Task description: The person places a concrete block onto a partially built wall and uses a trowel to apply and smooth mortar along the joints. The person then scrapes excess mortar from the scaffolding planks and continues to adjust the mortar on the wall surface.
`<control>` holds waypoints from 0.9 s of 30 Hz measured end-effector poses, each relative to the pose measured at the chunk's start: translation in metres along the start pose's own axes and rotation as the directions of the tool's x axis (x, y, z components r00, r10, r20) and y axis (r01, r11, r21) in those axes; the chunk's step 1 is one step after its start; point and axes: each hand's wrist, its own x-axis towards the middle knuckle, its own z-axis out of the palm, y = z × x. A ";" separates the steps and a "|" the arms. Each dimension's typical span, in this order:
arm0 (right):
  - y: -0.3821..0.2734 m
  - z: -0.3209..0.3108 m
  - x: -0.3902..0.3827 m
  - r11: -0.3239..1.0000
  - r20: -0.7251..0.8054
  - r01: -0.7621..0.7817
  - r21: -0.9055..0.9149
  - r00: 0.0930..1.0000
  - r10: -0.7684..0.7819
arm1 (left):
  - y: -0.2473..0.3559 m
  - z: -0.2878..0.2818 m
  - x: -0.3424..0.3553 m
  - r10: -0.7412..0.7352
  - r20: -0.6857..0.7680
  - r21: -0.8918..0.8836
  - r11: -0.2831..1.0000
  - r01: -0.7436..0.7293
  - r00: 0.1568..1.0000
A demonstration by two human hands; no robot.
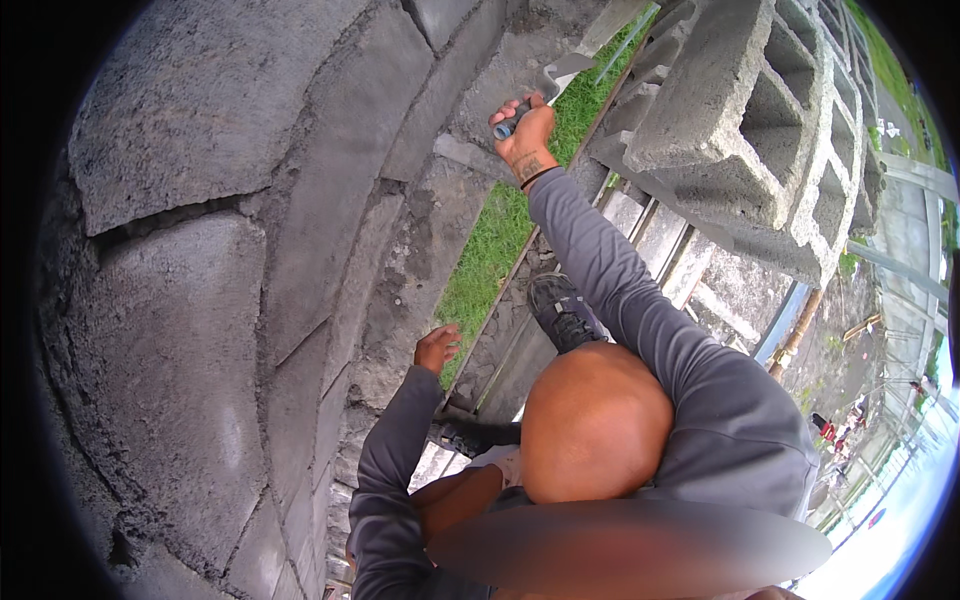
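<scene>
Outdoor building site, masonry type. Evidence: rough grey block wall [340,180] with visible joints fills the area left of both hands. Right hand [525,130] grips a trowel [568,66], a mason's tool. Just right of that hand: hollow concrete blocks [690,110], stacked, cores facing outward. Between the right hand and the left hand [437,348], green grass [480,260] shows through a long gap beside the wall, so the place is open to the ground. Right of the left hand, and below the right: planks [665,240] forming a narrow platform. Far right of both hands: bare ground [835,300], a distant grey wall [915,235], bright sky [905,530].
</scene>
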 end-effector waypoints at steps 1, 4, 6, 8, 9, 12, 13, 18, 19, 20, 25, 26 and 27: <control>0.003 -0.002 -0.003 0.999 0.045 0.032 -0.029 0.999 -0.031 | 0.002 0.000 -0.001 -0.015 0.016 -0.020 1.000 0.016 1.000; 0.008 -0.003 -0.003 0.983 0.069 0.097 -0.156 0.994 -0.087 | 0.009 0.000 -0.003 -0.029 0.014 -0.012 0.999 0.030 0.999; 0.010 -0.004 -0.001 0.987 0.004 0.096 -0.131 0.995 -0.096 | 0.013 0.001 -0.005 0.025 0.017 -0.002 1.000 -0.025 1.000; 0.010 -0.007 0.001 0.986 -0.093 0.094 -0.141 0.990 -0.107 | 0.012 0.003 -0.005 0.041 -0.017 -0.036 0.998 -0.042 0.999; 0.009 -0.008 0.002 0.975 -0.058 0.120 -0.188 0.989 -0.133 | 0.011 0.004 -0.005 0.052 -0.044 -0.021 0.998 -0.053 0.998; -0.005 -0.015 0.006 0.933 0.085 0.112 -0.341 0.992 -0.088 | 0.005 0.008 -0.005 0.022 -0.031 -0.054 0.998 -0.024 0.999; -0.013 -0.015 0.008 0.957 0.155 0.077 -0.281 0.987 -0.034 | 0.002 0.009 -0.005 0.012 -0.016 -0.045 0.999 -0.012 1.000; -0.038 0.009 0.027 0.991 0.161 0.028 -0.128 0.987 -0.007 | -0.003 0.017 -0.008 -0.060 -0.002 0.013 0.998 0.060 0.998; -0.036 0.015 0.027 0.990 0.112 0.067 -0.121 0.992 -0.053 | -0.002 0.018 -0.009 -0.036 0.007 -0.001 0.999 0.036 0.999; -0.031 0.019 0.026 0.986 0.098 0.068 -0.153 0.994 -0.054 | -0.001 0.019 -0.009 -0.029 0.007 0.006 1.000 0.029 1.000; -0.004 0.007 -0.011 0.962 0.049 0.113 -0.249 0.993 -0.104 | 0.002 0.014 -0.006 0.003 0.003 -0.003 1.000 -0.003 1.000; -0.002 0.000 -0.019 0.943 0.076 0.117 -0.310 0.992 -0.098 | 0.002 0.012 -0.003 0.002 0.001 0.004 1.000 -0.002 1.000; 0.000 -0.005 -0.025 0.914 0.089 0.143 -0.381 0.989 -0.118 | 0.002 0.009 0.001 -0.002 0.011 -0.032 0.999 0.003 1.000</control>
